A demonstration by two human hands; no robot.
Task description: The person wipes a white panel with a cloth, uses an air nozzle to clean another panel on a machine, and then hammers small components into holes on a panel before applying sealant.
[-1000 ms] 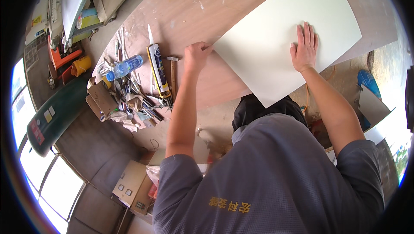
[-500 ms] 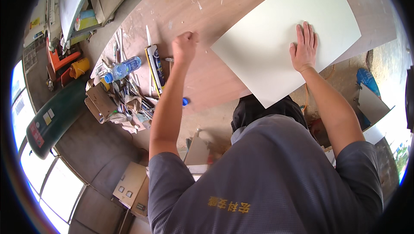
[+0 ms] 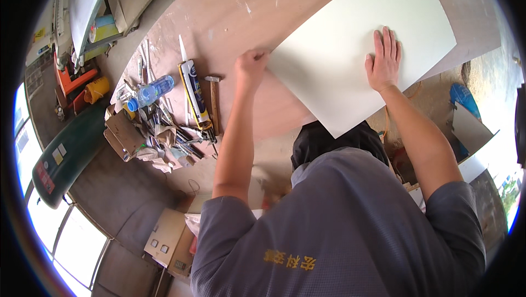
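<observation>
A large white sheet (image 3: 339, 56) lies slanted on the worktable, its near corner jutting over the front edge. Flat on its right part rests my right hand (image 3: 385, 61), fingers stretched out and close together, the thumb apart. My left hand (image 3: 252, 69) is closed in a fist right beside the sheet's left corner. Whatever its curled fingers hold, if anything, is hidden, and I cannot tell whether they touch the sheet. Left of that hand lie a hammer (image 3: 214, 108) with a wooden handle and a caulking gun (image 3: 194, 97) loaded with a sealant tube.
The brownish worktable (image 3: 230, 17) carries a blue-capped plastic bottle (image 3: 153, 91), an open cardboard box (image 3: 125, 135) and a heap of pens and small tools at its left end. A dark green tank (image 3: 68, 152) and a yellow bucket (image 3: 97, 89) stand beyond.
My left hand has moved right, up to the sheet's left corner, and the hammer now shows fully. My right hand stays flat on the sheet. The view has shifted slightly.
</observation>
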